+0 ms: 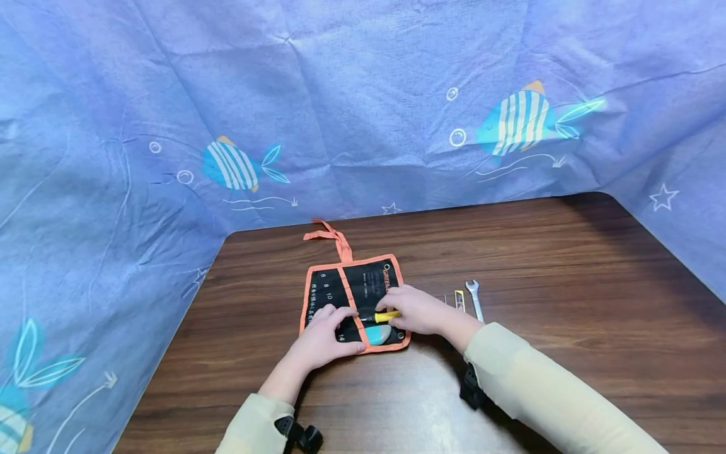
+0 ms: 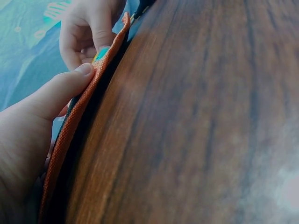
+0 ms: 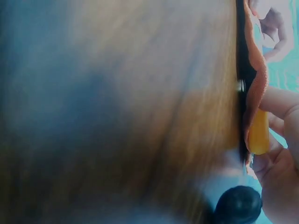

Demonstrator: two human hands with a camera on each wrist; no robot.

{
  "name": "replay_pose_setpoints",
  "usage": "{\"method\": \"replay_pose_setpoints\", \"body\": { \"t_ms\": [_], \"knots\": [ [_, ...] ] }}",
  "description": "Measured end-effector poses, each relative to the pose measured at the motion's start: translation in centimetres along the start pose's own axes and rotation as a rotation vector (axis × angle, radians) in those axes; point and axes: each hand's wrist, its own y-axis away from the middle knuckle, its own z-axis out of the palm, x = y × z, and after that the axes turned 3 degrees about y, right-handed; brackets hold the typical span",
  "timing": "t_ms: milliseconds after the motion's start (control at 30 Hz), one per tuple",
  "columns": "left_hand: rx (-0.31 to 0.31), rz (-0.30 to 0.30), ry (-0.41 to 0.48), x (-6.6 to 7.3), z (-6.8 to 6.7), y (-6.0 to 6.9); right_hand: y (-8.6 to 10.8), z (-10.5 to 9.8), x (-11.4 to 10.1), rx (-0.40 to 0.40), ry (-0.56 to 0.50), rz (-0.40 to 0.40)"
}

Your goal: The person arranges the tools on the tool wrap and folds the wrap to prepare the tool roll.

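Observation:
A black tool pouch [image 1: 371, 284] with orange trim lies unrolled on the table in the head view. My left hand [image 1: 326, 337] grips its near part, the thumb on the orange lower edge and the index finger at the orange pocket strip. My right hand [image 1: 416, 310] pinches the yellow handle of a screwdriver [image 1: 388, 316] over the pouch's right half. Its shaft points left, toward the strip. Just below it lies a teal and grey rounded tool [image 1: 377, 334] on the pouch. In the right wrist view the yellow handle [image 3: 259, 135] shows behind the wavy orange edge.
Right of the pouch lie an open-end wrench [image 1: 475, 299] and a small yellow and black item [image 1: 459, 301], partly behind my right forearm. Orange tie straps [image 1: 339, 238] extend from the pouch's far edge. A blue fish-print cloth [image 1: 363, 126] hangs behind the wooden table [image 1: 544, 265].

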Motion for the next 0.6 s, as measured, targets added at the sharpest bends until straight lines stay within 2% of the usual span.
{"method": "replay_pose_setpoints", "body": {
  "t_ms": [400,600],
  "knots": [
    [0.015,-0.011,-0.012,0.0,0.2,0.0,3.2,-1.1,2.8,0.092,-0.011,0.085],
    [0.02,-0.011,-0.016,0.0,0.2,0.0,3.4,-1.0,3.0,0.094,-0.015,0.075]
  ]
}}
